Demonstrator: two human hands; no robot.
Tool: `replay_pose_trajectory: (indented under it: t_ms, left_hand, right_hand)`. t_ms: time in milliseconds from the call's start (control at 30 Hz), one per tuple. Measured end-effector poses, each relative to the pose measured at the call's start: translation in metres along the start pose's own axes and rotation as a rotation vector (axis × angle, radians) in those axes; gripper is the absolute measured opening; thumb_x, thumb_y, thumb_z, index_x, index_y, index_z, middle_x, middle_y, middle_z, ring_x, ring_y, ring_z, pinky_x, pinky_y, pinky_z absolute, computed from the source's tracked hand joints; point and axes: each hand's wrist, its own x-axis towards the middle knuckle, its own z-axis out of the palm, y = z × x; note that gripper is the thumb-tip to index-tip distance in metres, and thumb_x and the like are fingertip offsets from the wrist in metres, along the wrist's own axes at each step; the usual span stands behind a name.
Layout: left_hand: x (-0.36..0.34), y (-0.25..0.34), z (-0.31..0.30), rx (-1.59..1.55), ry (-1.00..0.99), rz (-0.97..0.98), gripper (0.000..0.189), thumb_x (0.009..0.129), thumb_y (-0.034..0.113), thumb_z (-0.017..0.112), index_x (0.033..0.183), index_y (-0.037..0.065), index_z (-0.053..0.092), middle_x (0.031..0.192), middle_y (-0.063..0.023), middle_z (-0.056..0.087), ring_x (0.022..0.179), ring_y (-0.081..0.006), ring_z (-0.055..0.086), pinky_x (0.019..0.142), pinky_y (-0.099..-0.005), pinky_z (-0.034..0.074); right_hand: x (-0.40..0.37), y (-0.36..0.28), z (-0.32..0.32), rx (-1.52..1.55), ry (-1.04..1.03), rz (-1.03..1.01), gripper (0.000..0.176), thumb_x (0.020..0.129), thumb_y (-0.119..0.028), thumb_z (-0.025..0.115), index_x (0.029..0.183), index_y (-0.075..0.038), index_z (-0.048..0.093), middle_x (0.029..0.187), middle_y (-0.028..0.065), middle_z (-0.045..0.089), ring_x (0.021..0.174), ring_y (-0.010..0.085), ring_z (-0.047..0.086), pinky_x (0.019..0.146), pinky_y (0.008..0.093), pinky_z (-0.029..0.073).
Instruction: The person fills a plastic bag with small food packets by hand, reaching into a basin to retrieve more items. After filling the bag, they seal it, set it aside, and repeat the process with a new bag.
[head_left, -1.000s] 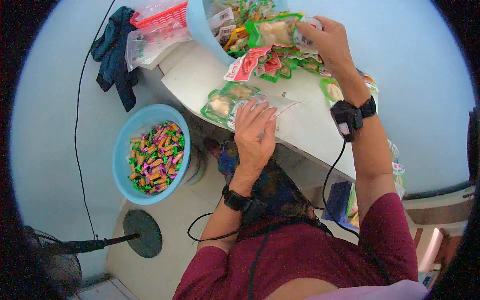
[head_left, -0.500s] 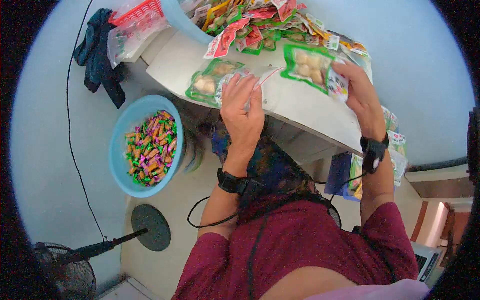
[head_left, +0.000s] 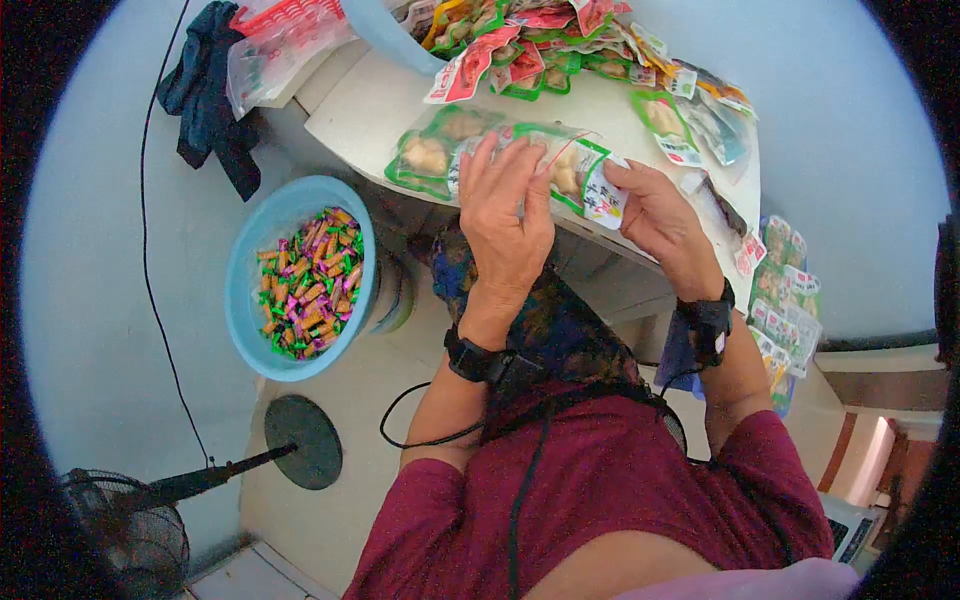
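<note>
At the table [head_left: 390, 110] edge, the left hand [head_left: 505, 225], fingers nearly straight, clasps a bag [head_left: 538, 148]. The right hand [head_left: 660, 215] pinches a green pack [head_left: 570, 172]; its label [head_left: 603, 200] is illegible.

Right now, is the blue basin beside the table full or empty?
Partly full: the blue basin holds many wrapped candies below its rim.

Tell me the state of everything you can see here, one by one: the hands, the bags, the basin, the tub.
left hand, gripping the clear bag, held at its open mouth.
right hand, holding the green snack packet at the bag's mouth.
blue basin, upright, holding wrapped candies.
blue tub, tipped, packets spilled onto the table.
</note>
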Motion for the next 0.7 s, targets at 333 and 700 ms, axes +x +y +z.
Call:
replay_pose_trajectory:
  t_ms: [333, 700]
  left_hand:
    - [0.002, -0.001, -0.001, 0.052, -0.026, 0.036, 0.021, 0.087, 0.012, 0.061, 0.106, 0.008, 0.069, 0.112, -0.0116, 0.067, 0.119, -0.0345, 0.054, 0.107, -0.0504, 0.030]
    - [0.002, -0.003, -0.003, 0.023, -0.054, 0.061, 0.022, 0.086, 0.011, 0.062, 0.107, 0.008, 0.069, 0.115, -0.0102, 0.065, 0.120, -0.0336, 0.053, 0.108, -0.0507, 0.030]
  right_hand:
    - [0.040, 0.023, 0.022, 0.034, -0.047, -0.028, 0.027, 0.097, -0.008, 0.045, 0.122, 0.002, 0.046, 0.118, 0.0155, 0.057, 0.109, 0.0261, 0.059, 0.093, 0.0423, 0.051]
    - [0.047, 0.042, 0.045, -0.219, -0.303, -0.314, 0.021, 0.096, -0.015, 0.047, 0.113, -0.004, 0.054, 0.105, 0.0074, 0.061, 0.098, 0.0176, 0.060, 0.084, 0.0300, 0.051]
